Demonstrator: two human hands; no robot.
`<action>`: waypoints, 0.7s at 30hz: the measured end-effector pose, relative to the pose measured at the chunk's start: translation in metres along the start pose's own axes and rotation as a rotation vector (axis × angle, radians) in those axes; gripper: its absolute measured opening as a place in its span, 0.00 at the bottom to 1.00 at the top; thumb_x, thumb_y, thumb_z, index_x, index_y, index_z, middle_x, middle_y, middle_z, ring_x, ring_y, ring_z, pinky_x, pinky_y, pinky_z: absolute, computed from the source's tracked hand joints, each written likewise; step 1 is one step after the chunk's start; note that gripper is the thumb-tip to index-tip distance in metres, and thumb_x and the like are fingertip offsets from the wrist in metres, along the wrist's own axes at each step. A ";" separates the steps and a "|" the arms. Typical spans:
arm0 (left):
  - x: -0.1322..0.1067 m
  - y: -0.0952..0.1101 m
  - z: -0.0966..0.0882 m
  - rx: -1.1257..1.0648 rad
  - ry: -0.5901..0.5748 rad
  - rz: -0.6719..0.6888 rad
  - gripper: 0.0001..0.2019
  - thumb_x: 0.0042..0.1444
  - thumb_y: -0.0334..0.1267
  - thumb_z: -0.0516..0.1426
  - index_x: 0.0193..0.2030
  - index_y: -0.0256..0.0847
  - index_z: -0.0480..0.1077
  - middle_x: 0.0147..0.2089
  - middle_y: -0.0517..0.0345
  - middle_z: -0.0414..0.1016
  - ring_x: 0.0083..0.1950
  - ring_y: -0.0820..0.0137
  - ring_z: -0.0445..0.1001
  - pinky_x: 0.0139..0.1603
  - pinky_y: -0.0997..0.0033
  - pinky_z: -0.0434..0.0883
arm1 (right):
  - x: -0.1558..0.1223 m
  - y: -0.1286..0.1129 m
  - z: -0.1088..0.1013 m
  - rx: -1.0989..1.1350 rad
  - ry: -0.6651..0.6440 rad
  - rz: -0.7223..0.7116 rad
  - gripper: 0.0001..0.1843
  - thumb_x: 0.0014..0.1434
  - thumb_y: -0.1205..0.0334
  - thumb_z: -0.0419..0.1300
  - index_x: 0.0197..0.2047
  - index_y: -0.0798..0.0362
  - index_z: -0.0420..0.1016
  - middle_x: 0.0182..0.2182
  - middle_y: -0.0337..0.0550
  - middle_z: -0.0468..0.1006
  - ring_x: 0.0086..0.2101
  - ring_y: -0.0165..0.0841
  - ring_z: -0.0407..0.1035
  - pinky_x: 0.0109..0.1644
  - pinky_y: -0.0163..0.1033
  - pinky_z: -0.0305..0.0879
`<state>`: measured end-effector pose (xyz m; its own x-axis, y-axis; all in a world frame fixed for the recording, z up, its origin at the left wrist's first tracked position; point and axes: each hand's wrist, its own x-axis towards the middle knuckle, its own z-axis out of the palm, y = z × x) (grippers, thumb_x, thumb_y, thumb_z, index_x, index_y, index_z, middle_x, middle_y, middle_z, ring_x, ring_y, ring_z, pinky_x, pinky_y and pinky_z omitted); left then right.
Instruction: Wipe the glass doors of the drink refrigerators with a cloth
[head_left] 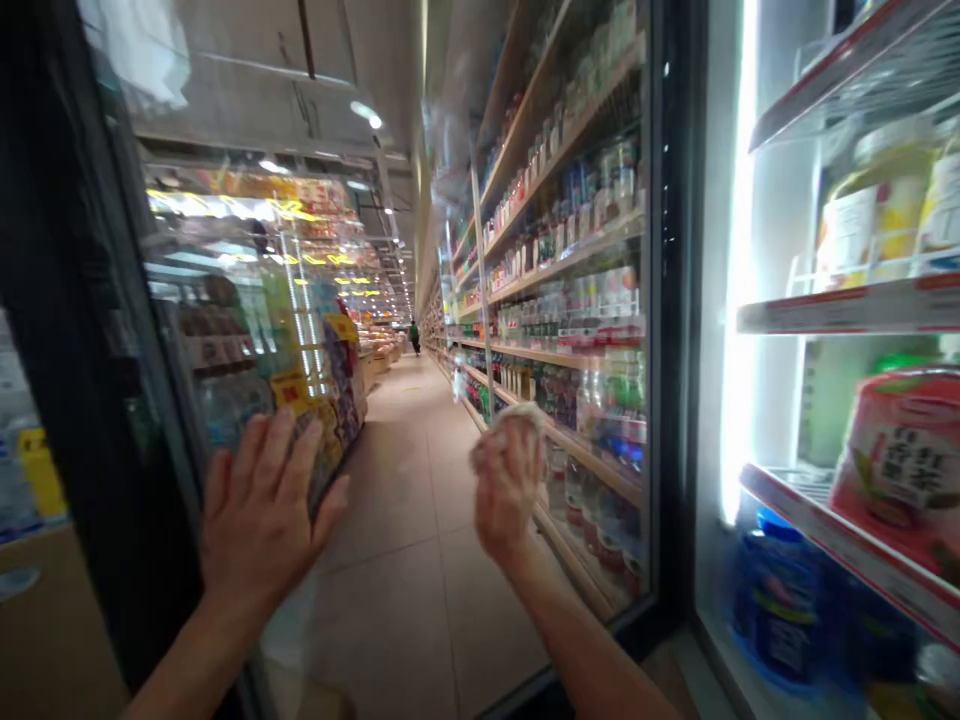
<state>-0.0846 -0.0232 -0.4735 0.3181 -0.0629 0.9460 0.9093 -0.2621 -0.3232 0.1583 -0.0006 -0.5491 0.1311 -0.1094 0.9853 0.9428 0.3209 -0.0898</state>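
I look through the glass fridge door (420, 250), which stands swung open in front of me. My left hand (259, 515) lies flat against the pane with its fingers spread and holds nothing. My right hand (506, 490) is closed around a bunched white cloth (517, 415), held up at the glass further right. The door's black frame (671, 400) runs down just right of that hand.
The lit fridge interior (847, 310) is at the right, with bottles and a pink-lidded tub (900, 460) on red-edged shelves. Through the glass, a long aisle (405, 480) runs away between drink shelves (570, 290) and stacked goods (322, 380). A person (414, 335) stands far down it.
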 end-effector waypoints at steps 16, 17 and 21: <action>0.006 0.015 -0.025 -0.117 -0.131 -0.035 0.36 0.56 0.46 0.54 0.68 0.49 0.42 0.71 0.61 0.40 0.70 0.58 0.41 0.67 0.48 0.41 | -0.009 -0.019 -0.011 0.054 -0.212 -0.223 0.25 0.58 0.59 0.49 0.59 0.40 0.61 0.59 0.36 0.63 0.63 0.35 0.46 0.67 0.51 0.42; 0.005 0.013 -0.024 -0.114 -0.137 -0.031 0.36 0.55 0.46 0.55 0.68 0.48 0.42 0.71 0.60 0.40 0.70 0.58 0.41 0.67 0.48 0.41 | -0.012 -0.006 -0.013 0.027 -0.215 -0.215 0.25 0.58 0.60 0.49 0.60 0.40 0.61 0.59 0.37 0.63 0.63 0.35 0.46 0.67 0.52 0.42; 0.003 0.006 -0.015 -0.096 -0.122 -0.022 0.37 0.55 0.45 0.56 0.68 0.47 0.43 0.71 0.57 0.41 0.70 0.57 0.41 0.67 0.48 0.41 | -0.014 0.064 -0.016 -0.168 -0.017 0.153 0.27 0.61 0.63 0.43 0.64 0.52 0.54 0.62 0.53 0.56 0.63 0.43 0.45 0.62 0.60 0.47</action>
<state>-0.0819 -0.0396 -0.4723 0.3340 0.0597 0.9407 0.8884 -0.3532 -0.2931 0.2219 0.0062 -0.5714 0.2726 -0.0548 0.9606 0.9503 0.1710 -0.2600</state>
